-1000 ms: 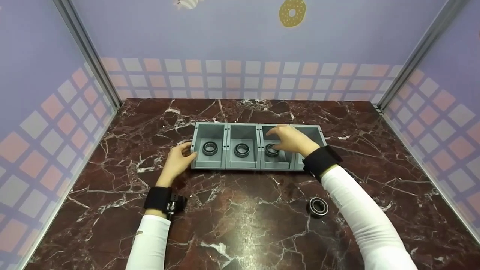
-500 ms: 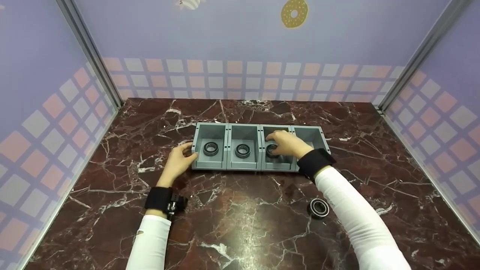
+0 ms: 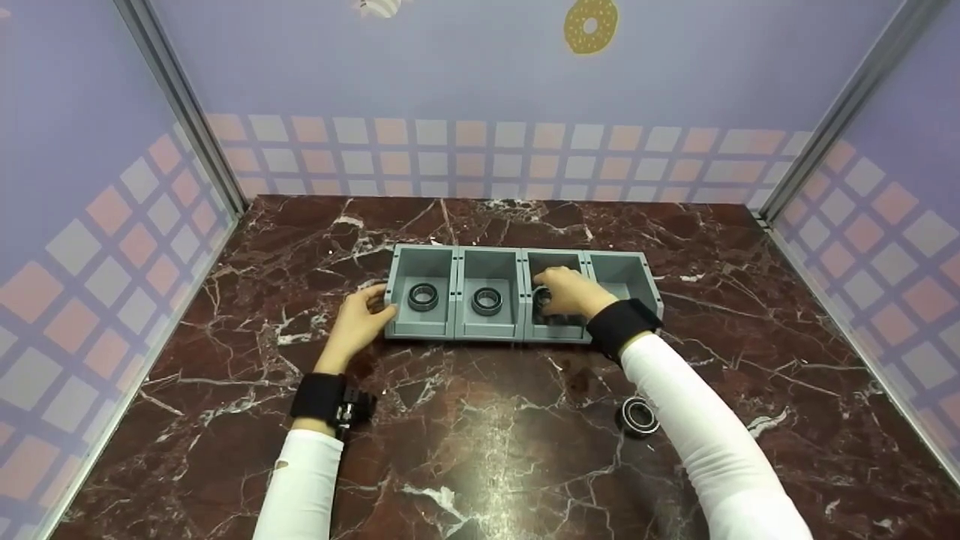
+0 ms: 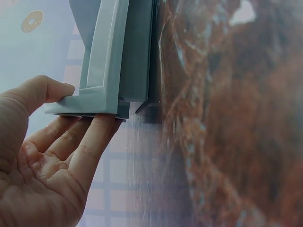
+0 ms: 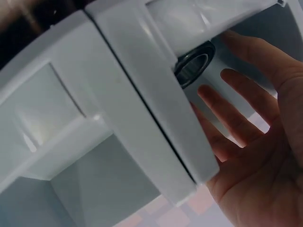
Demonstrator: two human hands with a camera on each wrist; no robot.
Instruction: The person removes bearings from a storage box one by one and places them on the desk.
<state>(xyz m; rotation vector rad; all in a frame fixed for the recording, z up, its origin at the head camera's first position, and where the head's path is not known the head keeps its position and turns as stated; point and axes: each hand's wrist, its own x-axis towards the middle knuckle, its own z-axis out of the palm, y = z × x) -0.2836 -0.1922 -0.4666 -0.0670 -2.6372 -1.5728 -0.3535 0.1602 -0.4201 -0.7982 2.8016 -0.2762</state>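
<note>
A row of joined grey bins point(image 3: 491, 331) stands on the marble-patterned table. Ball bearings lie in the first bin point(image 3: 423, 297) and the second bin point(image 3: 487, 301). My left hand point(image 3: 358, 322) holds the row's left wall, thumb inside and fingers outside, as the left wrist view point(image 4: 52, 165) confirms. Inside the third bin, my right hand point(image 3: 570, 292) reaches over another bearing point(image 5: 194, 65), partly covering it in the head view. The right wrist view shows its fingers point(image 5: 232, 109) spread and nearly straight close around that bearing. The fourth bin point(image 3: 622, 274) shows no bearing.
One more bearing point(image 3: 638, 416) lies on the table in front of the row, partly overlapped by the right sleeve point(image 3: 697, 427). Patterned panels enclose the table at the back and both sides.
My right hand has moved slightly left and lower into the third bin, covering more of its bearing. The left hand keeps its hold on the bin wall.
</note>
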